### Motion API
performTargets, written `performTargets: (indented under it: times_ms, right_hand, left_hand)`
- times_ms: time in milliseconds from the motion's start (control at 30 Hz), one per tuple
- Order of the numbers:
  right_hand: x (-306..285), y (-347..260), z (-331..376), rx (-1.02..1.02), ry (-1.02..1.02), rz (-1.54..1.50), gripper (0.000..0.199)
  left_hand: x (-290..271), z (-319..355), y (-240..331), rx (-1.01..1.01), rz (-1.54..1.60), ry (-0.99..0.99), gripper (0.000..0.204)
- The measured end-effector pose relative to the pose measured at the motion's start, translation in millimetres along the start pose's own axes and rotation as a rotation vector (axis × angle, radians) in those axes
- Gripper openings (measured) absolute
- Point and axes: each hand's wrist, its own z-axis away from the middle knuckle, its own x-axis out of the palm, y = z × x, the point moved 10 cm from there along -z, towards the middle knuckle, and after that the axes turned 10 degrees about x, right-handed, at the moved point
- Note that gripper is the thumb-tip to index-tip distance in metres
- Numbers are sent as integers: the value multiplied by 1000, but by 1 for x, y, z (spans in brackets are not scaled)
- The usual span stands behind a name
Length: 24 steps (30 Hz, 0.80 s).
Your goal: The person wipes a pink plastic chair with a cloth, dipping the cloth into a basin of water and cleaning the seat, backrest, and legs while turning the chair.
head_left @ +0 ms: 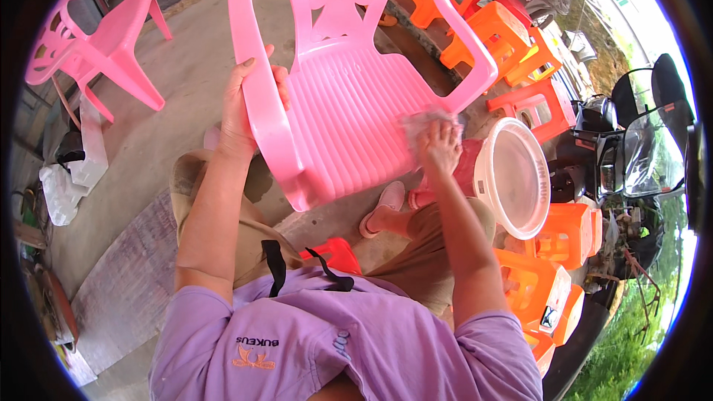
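Note:
A pink plastic armchair [349, 96] with a ribbed seat and a cut-out back is tilted in front of me. My left hand [249, 100] grips its left armrest, the fingers wrapped round the edge. At the right front corner of the seat, my right hand [440, 147] presses a greyish-pink cloth [423, 130] against the plastic; the cloth is partly hidden under the fingers and a little blurred. Close beside that hand, a white round basin [486, 186] stands on a pink stool, with what looks like water inside.
Another pink armchair [111, 52] stands at the far left. Orange stools [497, 37] are grouped at the far right, with more orange stools [531, 282] nearer me. A motorbike [624, 148] is parked beyond them. A white plastic bag [61, 193] lies on the left.

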Motion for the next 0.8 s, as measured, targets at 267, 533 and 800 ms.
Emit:
performTargets:
  times_ms: [267, 533, 800]
  right_hand:
    - [8, -42, 23, -166, 80, -21, 63]
    - [-44, -193, 185, -674, -73, -443, 47]
    - [2, -289, 94, -694, -108, -320, 49]
  left_hand:
    - [-13, -3, 0, 8, 36, 25, 38]
    - [-5, 2, 4, 4, 54, 80, 42]
    - [-6, 6, -2, -48, 65, 21, 41]
